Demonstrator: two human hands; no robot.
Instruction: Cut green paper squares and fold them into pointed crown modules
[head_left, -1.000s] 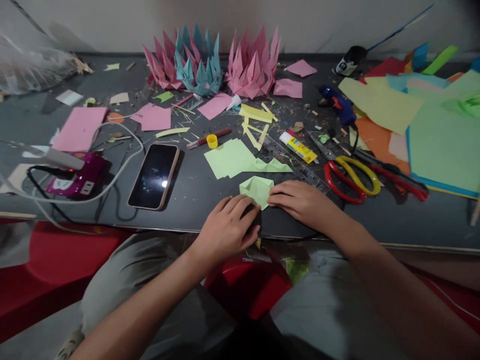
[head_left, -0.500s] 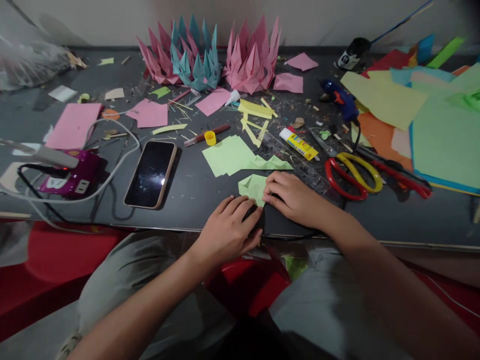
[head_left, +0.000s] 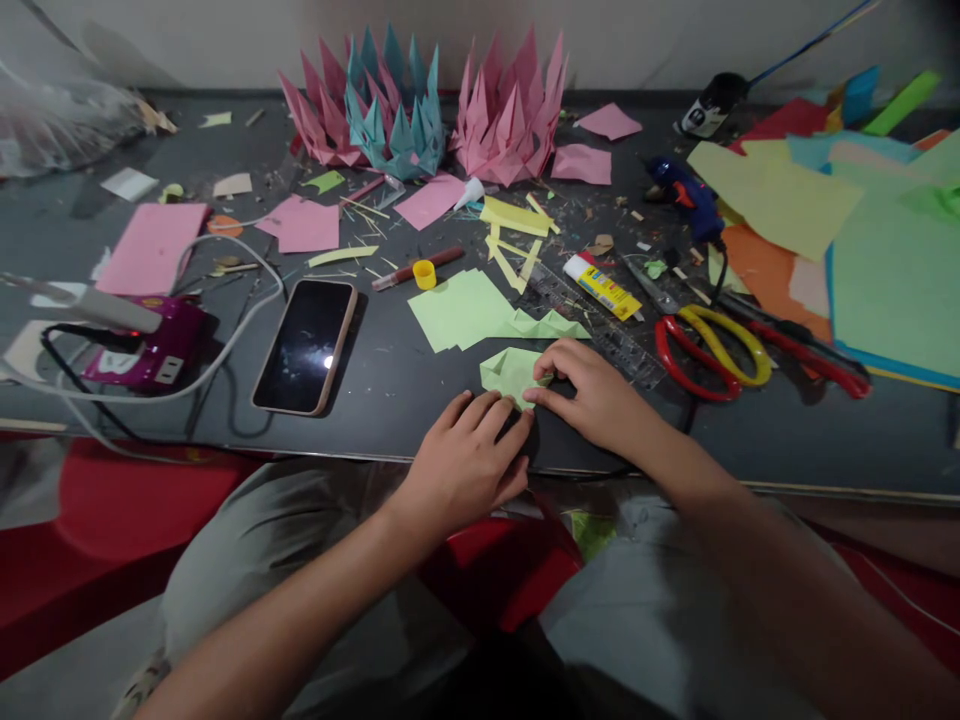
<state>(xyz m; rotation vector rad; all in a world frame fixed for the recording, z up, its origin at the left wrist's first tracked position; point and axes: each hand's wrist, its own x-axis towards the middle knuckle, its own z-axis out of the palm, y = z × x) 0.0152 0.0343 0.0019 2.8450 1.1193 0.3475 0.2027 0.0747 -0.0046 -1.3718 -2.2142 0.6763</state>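
Observation:
A light green sheet of paper (head_left: 510, 370), partly folded, lies near the front edge of the dark table. My left hand (head_left: 472, 450) rests over its lower edge, fingers spread and fingertips pressing on the paper. With thumb and forefinger, my right hand (head_left: 585, 390) pinches the right side of the same paper. Just behind it are a stack of flat green sheets (head_left: 457, 308) and a row of folded green pieces (head_left: 547, 326). The paper's lower edge is partly hidden under my left fingers.
Left of my hands lies a phone (head_left: 307, 345), with a purple power socket (head_left: 161, 350) and cables beyond. Scissors (head_left: 712, 350), a glue tube (head_left: 604, 287) and a glue gun (head_left: 684, 200) are at the right. Pink and blue folded-paper flowers (head_left: 397, 130) stand at the back.
My right thumb and forefinger have shifted slightly on the paper's right side, uncovering more of it. The left hand stays on the lower edge. The whole view has moved a little.

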